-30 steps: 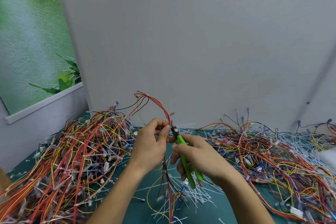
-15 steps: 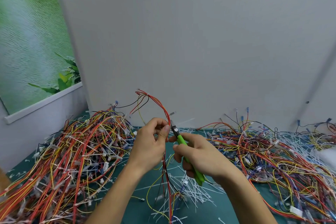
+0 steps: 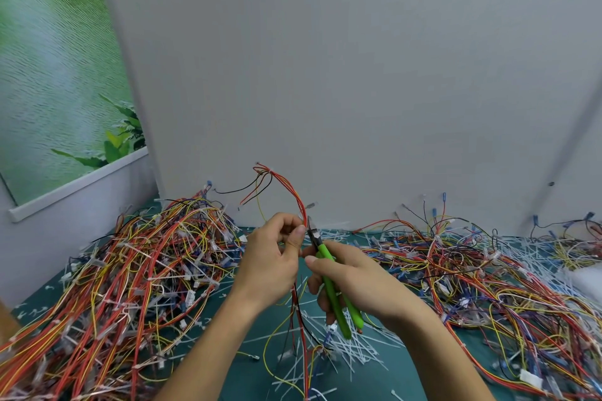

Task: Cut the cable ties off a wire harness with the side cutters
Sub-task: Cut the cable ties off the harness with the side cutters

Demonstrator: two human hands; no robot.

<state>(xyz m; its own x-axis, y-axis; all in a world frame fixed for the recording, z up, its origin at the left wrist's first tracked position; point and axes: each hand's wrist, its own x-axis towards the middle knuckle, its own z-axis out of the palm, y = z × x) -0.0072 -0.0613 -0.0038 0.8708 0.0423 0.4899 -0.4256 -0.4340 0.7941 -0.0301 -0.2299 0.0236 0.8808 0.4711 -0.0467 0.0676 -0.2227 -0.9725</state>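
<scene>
Wire harness (image 3: 294,195) is standing almost upright in front of me. Its red bundle is running from the green mat (image 3: 247,381) up through the left hand (image 3: 272,257), then arching over to the left above it. The left hand is pinching the bundle between thumb and curled fingers. The right hand (image 3: 351,273) is wrapping its fingers round the green handles of the side cutters (image 3: 324,252), which are slanting up and to the left. Their nose is sitting just beside the bundle on its right, directly above the left thumb tip. The handle ends are standing slightly apart, so I am judging the jaws to be parted. The tie itself is too small for me to pick out. As I am reading it, the cut is depending on the nose crossing that upright axis from the right, with the left hand steadying the bundle. I am seeing no bin or tray. A left heap of harnesses (image 3: 130,270) and a right heap (image 3: 472,270) are lying loose on the mat, with white cut ties (image 3: 351,348) scattered between them.
</scene>
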